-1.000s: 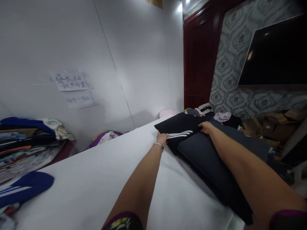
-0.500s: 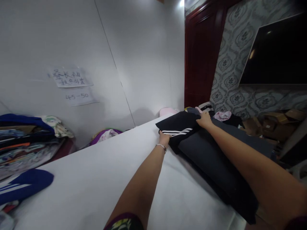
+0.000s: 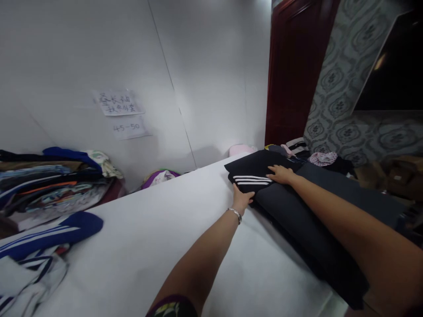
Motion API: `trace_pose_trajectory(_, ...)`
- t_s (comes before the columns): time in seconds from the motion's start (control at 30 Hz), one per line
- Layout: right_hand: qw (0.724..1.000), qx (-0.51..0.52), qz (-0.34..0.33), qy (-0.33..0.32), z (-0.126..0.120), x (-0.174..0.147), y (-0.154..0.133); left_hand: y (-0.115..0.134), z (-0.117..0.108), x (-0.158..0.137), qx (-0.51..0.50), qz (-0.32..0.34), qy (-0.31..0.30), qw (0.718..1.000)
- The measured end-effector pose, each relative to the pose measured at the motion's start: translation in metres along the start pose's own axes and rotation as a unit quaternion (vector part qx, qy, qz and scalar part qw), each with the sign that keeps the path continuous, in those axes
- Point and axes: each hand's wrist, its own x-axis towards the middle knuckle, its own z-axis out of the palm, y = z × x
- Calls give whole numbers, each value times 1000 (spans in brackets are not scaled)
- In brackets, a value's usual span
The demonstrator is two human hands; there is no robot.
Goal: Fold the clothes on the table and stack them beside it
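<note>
A black and dark grey jacket [image 3: 297, 224] with white stripes lies along the right side of the white table [image 3: 158, 246], its lower end hanging over the front edge. My left hand [image 3: 242, 200], with a silver bracelet at the wrist, is at the jacket's left edge, just below the stripes. Its thumb and fingers are apart. My right hand [image 3: 280, 174] rests on the black fabric to the right of the stripes, its fingers spread. The striped part is folded over and lies flat.
Blue and white striped clothing [image 3: 76, 226] lies at the table's left end. Beyond it is a clothes pile [image 3: 59, 180]. More clothes [image 3: 322, 158] lie past the far right end, near cardboard boxes [image 3: 396, 176]. Handwritten paper sheets [image 3: 120, 103] hang on the wall [image 3: 211, 79].
The stripes, crossed and creased before, now lie straight and flat. My right hand has gone from gripping the cloth to spread fingers, and my left hand has loosened. The view has turned left.
</note>
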Motion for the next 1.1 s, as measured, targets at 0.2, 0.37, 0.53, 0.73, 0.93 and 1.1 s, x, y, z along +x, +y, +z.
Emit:
trace_pose_trajectory(0.2, 999, -19, -37, -11, -4, -12, -11, -4, -3, -33, 87, -21, -11, 996)
trace_pose_trajectory(0.37, 991, -12, -128, -27, -4, -39, -30, -3, -28, -63, 145, -63, -10, 987)
trace_pose_trajectory(0.53, 982, -27, -183, -21, -2, -73, -48, -6, -65, -104, 175, -101, -42, 979)
trace_pose_trajectory(0.73, 962, -119, -242, 32, 13, -110, -61, -9, -105, -164, 167, -142, -51, 974)
trace_pose_trajectory(0.93, 938, 39, -341, -52, 67, -138, -73, 4, -158, -215, 108, -113, -37, 987)
trace_pose_trajectory(1.1, 906, 204, -347, -129, 152, -175, -93, 25, -226, -245, 115, -62, 14, 991)
